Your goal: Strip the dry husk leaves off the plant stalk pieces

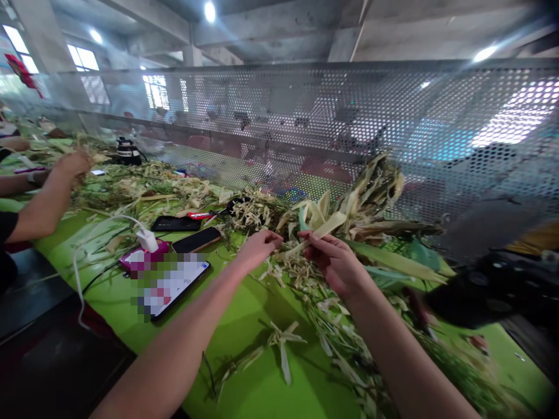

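Observation:
My left hand (258,249) is pinched on one end of a pale dried leaf strip (305,240) above the green table (244,326). My right hand (334,260) grips the other end of the same strip, fingers curled round it. Both hands hover just in front of a big heap of dried husks and leaves (371,203). Loose leaf scraps (283,343) lie on the table under my forearms.
A lit phone (174,288), a dark phone (197,239), a white charger with cable (147,238) and a black case (174,223) lie to my left. Another person's arm (43,201) works at the far left. A perforated metal screen (332,116) runs behind the table. A dark blurred object (493,285) sits at right.

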Motion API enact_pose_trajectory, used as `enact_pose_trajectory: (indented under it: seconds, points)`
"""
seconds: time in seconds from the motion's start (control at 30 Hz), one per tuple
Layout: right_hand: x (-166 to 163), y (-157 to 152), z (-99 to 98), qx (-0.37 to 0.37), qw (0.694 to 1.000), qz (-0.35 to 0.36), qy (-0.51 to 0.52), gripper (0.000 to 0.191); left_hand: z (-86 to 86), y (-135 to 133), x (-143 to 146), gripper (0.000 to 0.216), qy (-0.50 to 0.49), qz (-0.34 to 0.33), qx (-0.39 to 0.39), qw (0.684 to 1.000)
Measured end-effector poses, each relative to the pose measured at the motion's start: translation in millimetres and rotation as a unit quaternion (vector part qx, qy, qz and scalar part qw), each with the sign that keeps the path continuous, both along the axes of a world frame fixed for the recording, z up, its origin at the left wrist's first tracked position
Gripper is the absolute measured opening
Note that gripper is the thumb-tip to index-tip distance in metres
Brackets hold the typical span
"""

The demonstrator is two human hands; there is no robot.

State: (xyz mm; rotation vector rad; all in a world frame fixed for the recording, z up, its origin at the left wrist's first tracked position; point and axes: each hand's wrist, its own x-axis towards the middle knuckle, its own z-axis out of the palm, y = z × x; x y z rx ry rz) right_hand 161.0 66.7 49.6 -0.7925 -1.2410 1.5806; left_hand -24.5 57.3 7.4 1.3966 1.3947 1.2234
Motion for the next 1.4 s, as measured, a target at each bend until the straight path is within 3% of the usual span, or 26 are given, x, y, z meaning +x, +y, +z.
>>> enact_pose_trajectory:
  seconds: [0.13,0.23,0.37,0.53,0.8,1.07,1.23,1.4]
  points:
    - [3,2,3.0,0.000,1.000,0.008,0.029,0.017,10.0,-12,9,0.037,-0.113,-0.162,-0.057,0.979]
    - [4,2,3.4,0.012,0.999,0.001,0.033,0.016,10.7,-15,10,0.038,-0.159,-0.205,-0.063,0.964]
    - [0,0,-0.5,0.035,0.999,-0.001,0.015,0.028,7.3,-12,11,0.036,-0.125,-0.152,-0.022,0.980]
    - [-7,-1,-12.2,0.071,0.991,-0.064,-0.098,0.037,4.9,-9,19,0.036,-0.060,-0.052,0.022,0.997]
    - [-5,7,-20.2,0.117,0.976,-0.120,-0.137,0.032,-0.9,-7,26,0.027,-0.144,-0.078,0.014,0.986]
    - [-5,7,-18.6,0.124,0.975,-0.103,-0.154,0.026,-1.7,-10,24,0.025,-0.070,-0.119,0.021,0.990]
    - [-3,9,-18.3,0.131,0.975,-0.107,-0.147,0.028,0.8,-10,28,0.020,-0.171,-0.098,-0.014,0.980]
    - [-3,5,-14.2,0.181,0.965,-0.103,-0.159,0.029,7.5,-10,26,0.010,-0.256,-0.021,-0.047,0.965]
